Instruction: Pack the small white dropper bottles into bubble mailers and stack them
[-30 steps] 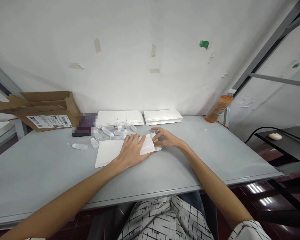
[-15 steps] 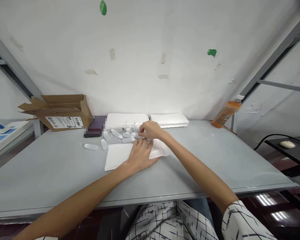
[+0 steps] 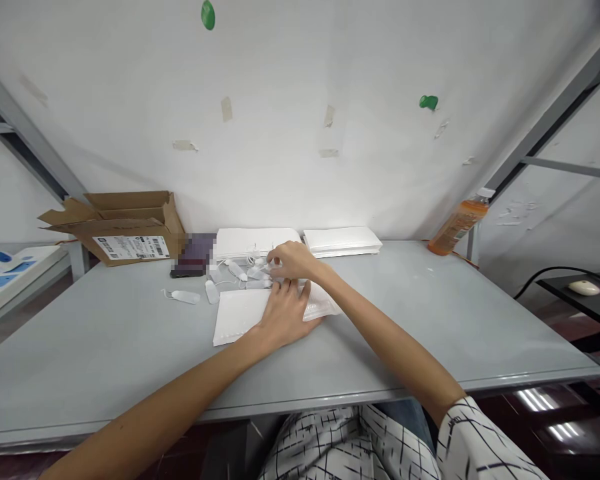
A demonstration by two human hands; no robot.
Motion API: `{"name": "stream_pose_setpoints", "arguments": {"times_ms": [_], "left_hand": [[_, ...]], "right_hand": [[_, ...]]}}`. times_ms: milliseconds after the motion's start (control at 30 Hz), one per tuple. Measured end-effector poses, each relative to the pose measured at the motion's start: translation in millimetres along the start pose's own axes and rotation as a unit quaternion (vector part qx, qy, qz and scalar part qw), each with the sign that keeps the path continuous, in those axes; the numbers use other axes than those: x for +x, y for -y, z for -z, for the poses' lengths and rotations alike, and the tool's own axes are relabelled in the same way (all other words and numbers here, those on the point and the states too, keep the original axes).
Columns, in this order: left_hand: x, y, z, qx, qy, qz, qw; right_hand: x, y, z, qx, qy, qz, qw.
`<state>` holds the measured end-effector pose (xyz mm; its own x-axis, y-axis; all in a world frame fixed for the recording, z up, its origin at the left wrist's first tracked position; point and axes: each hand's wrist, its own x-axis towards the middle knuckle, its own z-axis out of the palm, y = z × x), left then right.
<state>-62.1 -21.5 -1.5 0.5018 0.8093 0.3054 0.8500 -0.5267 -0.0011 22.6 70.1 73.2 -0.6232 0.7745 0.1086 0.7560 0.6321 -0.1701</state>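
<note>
Against wall (image 3: 270, 180), grey table (image 3: 130, 340); left fingers (image 3: 287, 289) spread on envelope (image 3: 239, 312), right fingers (image 3: 282, 253): hold unclear.

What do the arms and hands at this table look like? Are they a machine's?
No, they belong to a person. The left hand and right hand wear no gloves, and no watch or bracelet shows. A loose white sleeve with thin dark crossing lines ends near the right elbow, matching the shirt.

light: bright, even | shadows: soft, table (image 3: 430, 320) | glare: floor (image 3: 537, 400), lower right | edges: wide-angle stretch
</note>
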Motion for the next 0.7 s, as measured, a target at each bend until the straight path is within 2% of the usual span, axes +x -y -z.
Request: {"name": "stream_pose_setpoints", "arguments": {"times_ms": [133, 233, 300, 367, 467, 567, 700], "left_hand": [[0, 0, 3.6, -0.007, 0.007, -0.003, 1.0], [1, 0, 5.2, -0.007, 0.008, -0.007, 1.0], [3, 2, 5.2, -0.003, 0.009, -0.004, 1.0], [4, 3, 4.4, -0.003, 0.008, -0.001, 1.0], [6, 6, 2.9, -0.01, -0.002, 0.004, 1.0], [7, 9, 1.3, -0.023, -0.017, 0.009, 1.0], [8, 10, 0.6, -0.047, -0.03, 0.017, 0.998]], "right_hand": [[-18, -20, 22, 0.129, -0.136, -0.009, 0.982], [-45, -45, 32, 0.259, -0.232, -0.051, 0.936], [-68, -62, 29, 0.337, -0.268, -0.095, 0.898], [-91, -76, 20, 0.412, -0.27, -0.149, 0.857], [-116, -87, 5, 0.5, -0.228, -0.189, 0.813], [-126, -87, -2, 0.536, -0.18, -0.2, 0.8], [-126, -81, -3, 0.541, -0.141, -0.212, 0.801]]}}
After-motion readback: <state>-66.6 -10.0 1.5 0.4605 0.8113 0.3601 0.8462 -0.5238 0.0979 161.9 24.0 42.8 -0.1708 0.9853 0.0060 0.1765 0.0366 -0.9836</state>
